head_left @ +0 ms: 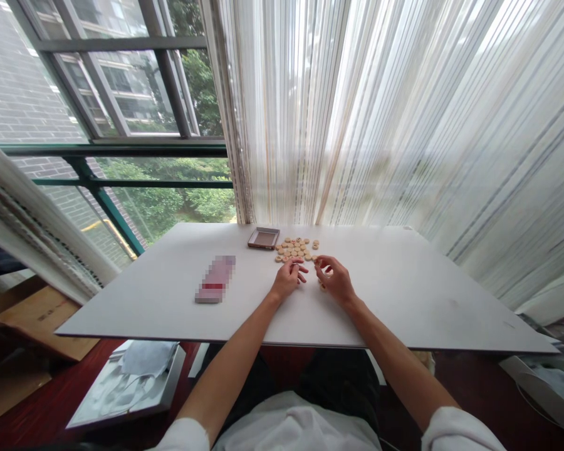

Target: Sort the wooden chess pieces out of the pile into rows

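Several small round wooden game pieces [297,248] lie in a cluster on the white table [404,294]. My left hand [289,278] rests just in front of the cluster, fingers curled in a pinch on one piece. My right hand [334,279] sits beside it to the right, fingers bent over a few more pieces near its palm; what it grips is hidden. A small brown tray-like box [264,238] stands open just left of the cluster.
A flat oblong box [215,279] lies on the table to the left of my hands. Striped sheer curtains [380,113] hang behind the table, with a window [122,94] at left. Cardboard and papers [131,376] lie on the floor below left.
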The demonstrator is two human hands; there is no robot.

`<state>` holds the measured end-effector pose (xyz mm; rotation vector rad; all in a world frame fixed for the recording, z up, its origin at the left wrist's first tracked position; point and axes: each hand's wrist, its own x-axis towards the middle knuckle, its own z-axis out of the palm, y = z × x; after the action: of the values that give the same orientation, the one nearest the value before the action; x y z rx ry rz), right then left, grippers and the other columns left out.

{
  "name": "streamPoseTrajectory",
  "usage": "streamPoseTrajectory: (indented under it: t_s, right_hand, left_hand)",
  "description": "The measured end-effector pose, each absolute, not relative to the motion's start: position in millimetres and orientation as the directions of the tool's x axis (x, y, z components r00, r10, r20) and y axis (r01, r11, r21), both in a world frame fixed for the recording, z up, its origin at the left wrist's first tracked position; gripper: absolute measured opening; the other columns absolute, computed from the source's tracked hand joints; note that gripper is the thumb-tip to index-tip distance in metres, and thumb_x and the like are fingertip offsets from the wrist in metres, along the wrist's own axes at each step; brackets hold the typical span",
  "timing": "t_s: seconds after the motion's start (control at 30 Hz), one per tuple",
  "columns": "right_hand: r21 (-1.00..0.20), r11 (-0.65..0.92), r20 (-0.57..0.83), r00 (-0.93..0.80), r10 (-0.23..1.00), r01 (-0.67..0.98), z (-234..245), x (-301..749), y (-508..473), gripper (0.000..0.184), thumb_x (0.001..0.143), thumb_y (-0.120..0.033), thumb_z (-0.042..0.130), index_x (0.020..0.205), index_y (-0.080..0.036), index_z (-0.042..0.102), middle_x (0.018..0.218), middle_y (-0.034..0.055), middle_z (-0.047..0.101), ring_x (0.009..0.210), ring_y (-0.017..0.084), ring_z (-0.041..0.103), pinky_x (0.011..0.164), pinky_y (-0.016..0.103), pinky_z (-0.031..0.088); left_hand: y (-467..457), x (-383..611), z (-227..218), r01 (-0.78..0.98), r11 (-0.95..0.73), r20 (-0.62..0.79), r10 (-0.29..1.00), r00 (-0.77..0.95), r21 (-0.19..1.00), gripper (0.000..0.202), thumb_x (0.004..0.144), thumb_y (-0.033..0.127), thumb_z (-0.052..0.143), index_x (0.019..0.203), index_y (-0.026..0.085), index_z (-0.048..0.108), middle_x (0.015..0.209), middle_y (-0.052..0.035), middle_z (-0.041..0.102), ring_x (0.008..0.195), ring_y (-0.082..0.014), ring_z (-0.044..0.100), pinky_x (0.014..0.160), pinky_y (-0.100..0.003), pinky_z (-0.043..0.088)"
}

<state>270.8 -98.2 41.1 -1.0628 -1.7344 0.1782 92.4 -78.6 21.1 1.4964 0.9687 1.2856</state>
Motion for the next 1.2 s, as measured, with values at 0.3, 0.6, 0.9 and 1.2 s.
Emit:
streamPoseTrajectory:
  t_s: [0.3,0.6,0.9,1.2]
  right_hand:
    - [-0.593,0.636,0.656,-0.161,0.737,0.494,33.8,267.2,-96.1,0.029,0.089,-0.034,0.059,0.116,-0.027,0.067,0.1,0.006,0.072,0.081,0.019,0.068,0.069,0.033,0.058]
    - [-0.586,0.626,0.626,-0.203,0.753,0.515,31.2,265.3,-97.8,0.032,0.094,-0.032,0.053,0.125,-0.03,0.062,0.109,0.0057,0.071,0.081,0.018,0.068,0.068,0.032,0.058]
    - [-0.602,0.632,0.659,-0.144,0.738,0.488,38.3,263.6,-100.0,0.021,0.088,-0.029,0.057,0.106,-0.024,0.067,0.1,0.0057,0.072,0.08,0.019,0.068,0.065,0.031,0.056]
    - [-0.658,0.61,0.616,-0.15,0.773,0.442,40.9,262.2,-102.3,0.019,0.087,-0.03,0.056,0.101,-0.022,0.065,0.09,0.0044,0.072,0.076,0.017,0.068,0.062,0.028,0.054]
  left_hand:
    - [-85.4,93.8,22.0,0.039,-0.365,0.347,0.91,0.227,0.93,0.035,0.085,0.042,0.064,0.11,0.016,0.059,0.091,-0.0082,0.072,0.06,-0.0128,0.068,0.057,-0.024,0.053]
    - [-82.2,92.5,23.2,-0.041,-0.334,0.335,0.919,0.209,0.942,0.04,0.084,0.045,0.065,0.108,0.015,0.06,0.088,-0.0085,0.073,0.062,-0.0134,0.068,0.059,-0.024,0.053]
    - [-84.6,93.6,25.3,0.018,-0.394,0.38,0.895,0.234,0.919,0.037,0.082,0.041,0.069,0.11,0.017,0.062,0.096,-0.0097,0.071,0.065,-0.0134,0.069,0.059,-0.025,0.055]
    - [-90.6,93.6,30.1,0.08,-0.435,0.407,0.882,0.238,0.897,0.034,0.084,0.039,0.067,0.111,0.019,0.063,0.092,-0.0075,0.072,0.066,-0.014,0.069,0.061,-0.026,0.057]
